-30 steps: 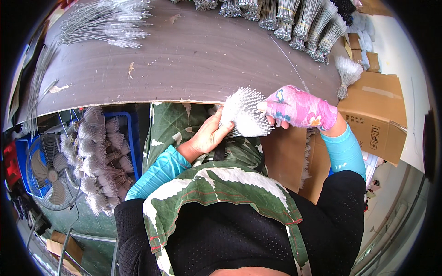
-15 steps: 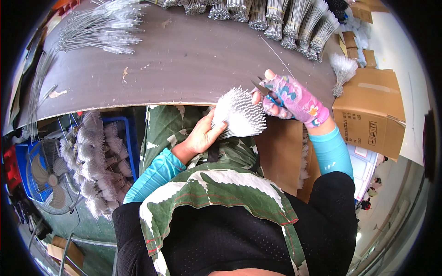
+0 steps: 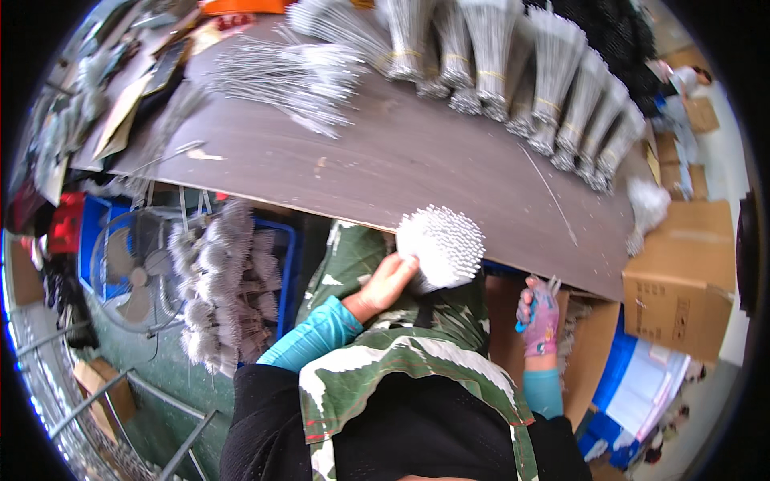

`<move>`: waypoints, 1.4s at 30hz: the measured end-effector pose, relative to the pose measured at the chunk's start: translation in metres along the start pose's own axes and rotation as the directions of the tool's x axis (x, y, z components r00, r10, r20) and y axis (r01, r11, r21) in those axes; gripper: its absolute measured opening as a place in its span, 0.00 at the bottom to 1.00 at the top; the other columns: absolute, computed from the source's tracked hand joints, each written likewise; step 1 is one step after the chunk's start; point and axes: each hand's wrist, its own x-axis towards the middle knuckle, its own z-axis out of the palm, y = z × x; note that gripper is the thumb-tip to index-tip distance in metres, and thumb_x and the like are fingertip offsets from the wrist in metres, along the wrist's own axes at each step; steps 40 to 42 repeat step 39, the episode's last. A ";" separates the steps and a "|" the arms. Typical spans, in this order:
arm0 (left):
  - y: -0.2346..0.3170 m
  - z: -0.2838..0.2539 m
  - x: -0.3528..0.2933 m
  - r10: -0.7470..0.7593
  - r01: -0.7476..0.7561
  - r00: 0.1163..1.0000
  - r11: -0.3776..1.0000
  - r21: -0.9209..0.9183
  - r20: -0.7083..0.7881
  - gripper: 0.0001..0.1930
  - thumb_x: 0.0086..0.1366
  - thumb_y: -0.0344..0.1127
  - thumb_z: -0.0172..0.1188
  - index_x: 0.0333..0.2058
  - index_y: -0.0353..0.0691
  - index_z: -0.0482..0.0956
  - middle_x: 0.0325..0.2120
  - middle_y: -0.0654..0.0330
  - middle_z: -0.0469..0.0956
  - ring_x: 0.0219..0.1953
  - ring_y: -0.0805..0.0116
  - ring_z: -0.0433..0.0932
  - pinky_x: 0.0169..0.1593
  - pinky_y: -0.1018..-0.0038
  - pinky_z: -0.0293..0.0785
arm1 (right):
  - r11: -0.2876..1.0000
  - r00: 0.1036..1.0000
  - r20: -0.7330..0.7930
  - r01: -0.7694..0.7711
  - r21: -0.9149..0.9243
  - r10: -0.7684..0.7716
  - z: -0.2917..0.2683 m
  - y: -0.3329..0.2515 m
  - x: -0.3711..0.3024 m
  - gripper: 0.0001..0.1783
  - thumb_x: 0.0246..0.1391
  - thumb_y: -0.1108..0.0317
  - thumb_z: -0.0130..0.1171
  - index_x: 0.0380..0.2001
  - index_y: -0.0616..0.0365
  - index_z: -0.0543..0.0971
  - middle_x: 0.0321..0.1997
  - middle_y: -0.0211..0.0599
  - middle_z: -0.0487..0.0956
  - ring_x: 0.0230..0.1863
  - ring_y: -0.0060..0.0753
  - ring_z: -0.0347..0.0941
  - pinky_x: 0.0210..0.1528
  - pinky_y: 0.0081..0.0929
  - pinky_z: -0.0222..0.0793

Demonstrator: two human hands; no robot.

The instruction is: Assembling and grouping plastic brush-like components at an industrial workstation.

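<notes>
A bundle of thin wire brushes (image 3: 443, 248) with white bristles stands out of my left hand (image 3: 387, 282), which is closed round its side. The bundle's tips face up, just at the near table edge, above my lap. Lower and to the right, my right hand (image 3: 541, 319), in a pink patterned fingerless glove, is curled round scissors whose blue handle (image 3: 521, 326) peeks out by the fingers. The blades are blurred and hard to make out. That hand is beside an open cardboard box (image 3: 505, 321) under the table edge, apart from the bundle.
On the brown table (image 3: 417, 172) lie loose wire brushes (image 3: 293, 80) and a row of tied brush bundles (image 3: 493, 60). A single wire (image 3: 549, 192) lies at the right. A closed carton (image 3: 678, 280) stands right; a fan (image 3: 138, 276) and hanging brush bundles (image 3: 220, 280) are at left.
My right hand has dropped down and away from the bundle, toward the box, with the scissors. My left hand still grips the bundle, its tips now facing more upward. The view has shifted.
</notes>
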 end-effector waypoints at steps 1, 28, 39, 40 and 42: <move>0.001 -0.003 0.000 -0.058 0.058 0.996 0.998 0.001 0.065 0.25 0.69 0.46 0.44 0.54 0.29 0.65 0.49 0.57 0.71 0.52 0.70 0.65 0.57 0.73 0.60 | 0.994 0.995 -0.098 0.029 0.109 -0.018 -0.008 0.012 0.006 0.10 0.57 0.60 0.50 0.38 0.53 0.73 0.19 0.27 0.69 0.10 0.20 0.58 0.08 0.17 0.50; 0.015 0.002 -0.006 0.246 -0.197 0.931 0.960 0.197 -0.268 0.19 0.61 0.36 0.57 0.47 0.31 0.68 0.39 0.59 0.74 0.42 0.73 0.71 0.48 0.73 0.69 | 0.978 0.968 -0.238 0.123 0.167 -0.081 -0.016 -0.007 0.030 0.12 0.61 0.56 0.46 0.30 0.49 0.71 0.15 0.25 0.64 0.08 0.18 0.51 0.09 0.17 0.45; 0.002 -0.003 -0.003 0.346 -0.248 0.895 0.911 0.331 -0.283 0.16 0.59 0.37 0.60 0.40 0.33 0.70 0.31 0.59 0.74 0.32 0.74 0.70 0.38 0.76 0.69 | 0.700 0.815 0.158 0.564 -0.438 -0.558 0.098 -0.031 -0.023 0.07 0.50 0.70 0.62 0.34 0.59 0.79 0.31 0.31 0.79 0.29 0.21 0.74 0.28 0.13 0.67; 0.002 -0.003 -0.003 0.346 -0.248 0.895 0.911 0.331 -0.283 0.16 0.59 0.37 0.60 0.40 0.33 0.70 0.31 0.59 0.74 0.32 0.74 0.70 0.38 0.76 0.69 | 0.700 0.815 0.158 0.564 -0.438 -0.558 0.098 -0.031 -0.023 0.07 0.50 0.70 0.62 0.34 0.59 0.79 0.31 0.31 0.79 0.29 0.21 0.74 0.28 0.13 0.67; 0.002 -0.003 -0.003 0.346 -0.248 0.895 0.911 0.331 -0.283 0.16 0.59 0.37 0.60 0.40 0.33 0.70 0.31 0.59 0.74 0.32 0.74 0.70 0.38 0.76 0.69 | 0.700 0.815 0.158 0.564 -0.438 -0.558 0.098 -0.031 -0.023 0.07 0.50 0.70 0.62 0.34 0.59 0.79 0.31 0.31 0.79 0.29 0.21 0.74 0.28 0.13 0.67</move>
